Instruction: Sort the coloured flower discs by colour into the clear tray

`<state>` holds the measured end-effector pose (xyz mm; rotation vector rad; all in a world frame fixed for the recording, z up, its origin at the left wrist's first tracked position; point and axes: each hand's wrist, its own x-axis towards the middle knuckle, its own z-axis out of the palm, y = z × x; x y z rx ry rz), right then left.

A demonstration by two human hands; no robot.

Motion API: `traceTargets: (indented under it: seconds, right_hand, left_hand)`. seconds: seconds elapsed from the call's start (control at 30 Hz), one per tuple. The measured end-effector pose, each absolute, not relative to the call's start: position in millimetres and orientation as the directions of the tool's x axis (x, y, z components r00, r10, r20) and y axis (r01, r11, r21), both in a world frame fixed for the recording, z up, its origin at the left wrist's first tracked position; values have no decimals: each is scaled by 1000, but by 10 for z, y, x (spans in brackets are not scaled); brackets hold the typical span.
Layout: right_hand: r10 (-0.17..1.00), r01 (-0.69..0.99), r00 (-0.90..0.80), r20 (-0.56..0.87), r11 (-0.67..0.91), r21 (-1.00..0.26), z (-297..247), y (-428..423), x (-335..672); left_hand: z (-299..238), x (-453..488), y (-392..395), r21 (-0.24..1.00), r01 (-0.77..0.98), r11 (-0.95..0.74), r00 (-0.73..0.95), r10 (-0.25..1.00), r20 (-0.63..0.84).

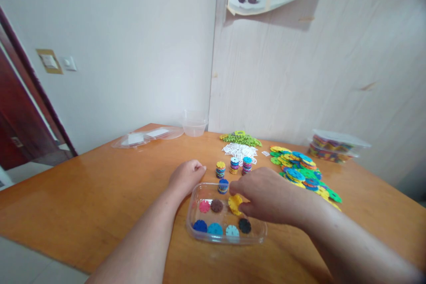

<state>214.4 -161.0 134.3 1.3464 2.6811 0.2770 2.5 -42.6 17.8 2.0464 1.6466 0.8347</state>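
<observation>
My right hand point(262, 193) reaches over a clear plastic tub point(191, 217) and pinches yellow notched discs point(235, 204) between thumb and fingers, just above or on its floor; I cannot tell which. Inside lie a pink disc point(204, 206), a brown disc point(216, 206), a dark blue disc point(200, 226), a blue disc point(214, 229), a light blue disc point(232, 230) and a black disc point(245, 226). My left hand point(188, 177) rests closed on the table, left of the tub's far corner, with no object showing in it.
Short stacks of mixed discs point(220, 170) stand beyond the tub. Behind them are white pieces point(240, 151) and a green pile point(240, 139). Larger discs point(299, 168) spread at right, near lidded boxes point(333, 146). Clear lids point(146, 135) and an open bowl point(195, 123) lie by the wall.
</observation>
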Motion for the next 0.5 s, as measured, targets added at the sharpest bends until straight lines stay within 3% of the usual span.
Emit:
traceTargets:
  seconds: [0.23,0.4,0.5]
  right_hand:
    - [840,805,-535,-86,538,248,1303,-1620,2159]
    - [849,839,-527,40,512,185,1378,-1616,2203]
    - [884,896,-445,146,438,77,1359,-1579,2231]
  left_hand:
    - [173,22,-418,618,748,-242,128,966,223]
    - [150,18,-398,639,728,-249,133,965,225]
    - [164,10,-404,681,685,-260,126,962,241]
